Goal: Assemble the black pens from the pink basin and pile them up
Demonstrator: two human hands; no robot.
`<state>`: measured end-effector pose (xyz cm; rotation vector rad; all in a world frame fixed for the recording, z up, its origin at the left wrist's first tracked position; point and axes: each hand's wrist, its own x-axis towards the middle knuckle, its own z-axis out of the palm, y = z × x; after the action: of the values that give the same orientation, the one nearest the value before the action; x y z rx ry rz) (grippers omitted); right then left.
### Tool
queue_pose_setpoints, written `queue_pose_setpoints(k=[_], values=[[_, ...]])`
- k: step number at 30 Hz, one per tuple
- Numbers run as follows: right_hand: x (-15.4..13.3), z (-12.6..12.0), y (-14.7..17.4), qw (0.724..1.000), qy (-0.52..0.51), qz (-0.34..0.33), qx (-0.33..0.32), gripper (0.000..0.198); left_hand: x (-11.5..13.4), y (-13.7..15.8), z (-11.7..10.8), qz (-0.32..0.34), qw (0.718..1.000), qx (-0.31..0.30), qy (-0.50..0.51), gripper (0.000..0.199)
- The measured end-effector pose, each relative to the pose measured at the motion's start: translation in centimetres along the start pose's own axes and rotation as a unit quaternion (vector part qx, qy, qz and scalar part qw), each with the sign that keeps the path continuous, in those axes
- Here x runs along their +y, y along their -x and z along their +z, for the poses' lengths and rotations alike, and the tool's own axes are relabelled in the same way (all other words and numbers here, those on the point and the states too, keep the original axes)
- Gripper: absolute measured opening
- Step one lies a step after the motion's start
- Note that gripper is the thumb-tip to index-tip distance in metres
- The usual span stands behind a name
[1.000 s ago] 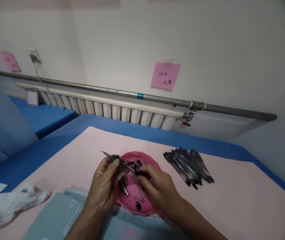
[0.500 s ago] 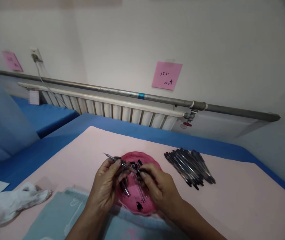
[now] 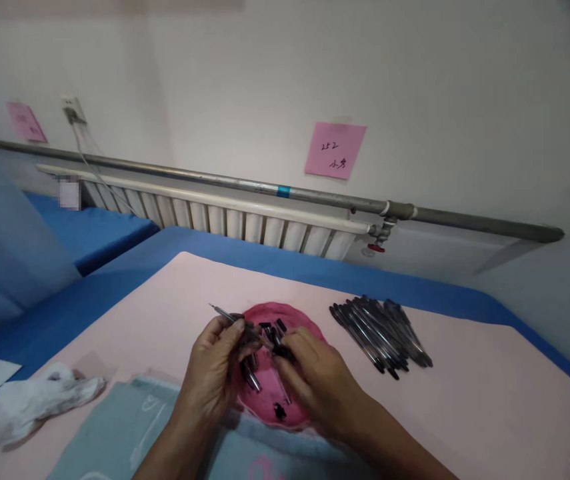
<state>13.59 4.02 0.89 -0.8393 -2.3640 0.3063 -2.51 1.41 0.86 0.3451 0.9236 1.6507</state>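
Note:
My left hand (image 3: 209, 363) is closed around a slim uncapped pen (image 3: 225, 313), its tip pointing to the upper left. At the pen's rear end, the fingers of my right hand (image 3: 315, 373) are pinched together; a small dark piece seems to be there, but I cannot make out what it is. Dark smudges mark the fingertips. Under both hands lies a pink scalloped dish (image 3: 297, 417) with several dark pen parts (image 3: 251, 379), a clear tube (image 3: 281, 383) and a black blot (image 3: 279, 410) in it.
A pile of dark pens (image 3: 379, 333) lies right of the dish on the pink sheet (image 3: 465, 400). A crumpled white cloth (image 3: 49, 400) is at the left, near a teal cloth (image 3: 115, 427). Behind the blue table edge (image 3: 245, 257) stand a radiator (image 3: 235, 223) and a pipe (image 3: 335, 198).
My right hand's fingers have shifted slightly and curled at the pen's rear end. My left hand still holds the pen in nearly the same place.

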Motion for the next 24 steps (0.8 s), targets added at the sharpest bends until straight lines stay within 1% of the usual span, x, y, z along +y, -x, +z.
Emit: queue_pose_setpoints(k=[2,4,7,11,15,18,20,24], values=[[0.1,0.2,0.0,1.000,0.005,-0.017,-0.005,0.013,0.0,0.0,0.0,0.003,1.000,-0.001,-0.003,0.022],[0.1,0.3,0.1,1.000,0.004,-0.016,-0.012,0.009,0.0,0.0,0.0,0.002,1.000,-0.001,-0.010,0.023],[0.0,0.4,0.2,1.000,0.016,-0.011,-0.003,0.002,0.0,0.0,0.1,0.006,1.000,0.002,-0.017,0.024],[0.0,0.5,0.2,1.000,0.016,-0.002,-0.020,0.013,0.0,-0.1,0.1,0.013,0.999,0.010,-0.029,0.026],[0.1,0.5,0.1,1.000,0.016,0.003,-0.023,0.006,-0.1,-0.1,0.0,0.011,0.999,0.009,-0.040,0.026],[0.1,0.8,0.2,0.999,0.023,-0.007,-0.023,0.011,-0.2,0.0,0.0,0.015,0.999,0.004,-0.048,0.026],[0.1,1.1,0.3,1.000,0.003,-0.003,-0.031,0.015,-0.2,0.0,0.0,0.017,0.998,0.003,-0.053,0.027],[0.3,1.0,0.1,0.996,-0.065,0.045,-0.047,0.016,0.2,-0.1,0.0,0.015,0.998,0.000,-0.067,0.029]])
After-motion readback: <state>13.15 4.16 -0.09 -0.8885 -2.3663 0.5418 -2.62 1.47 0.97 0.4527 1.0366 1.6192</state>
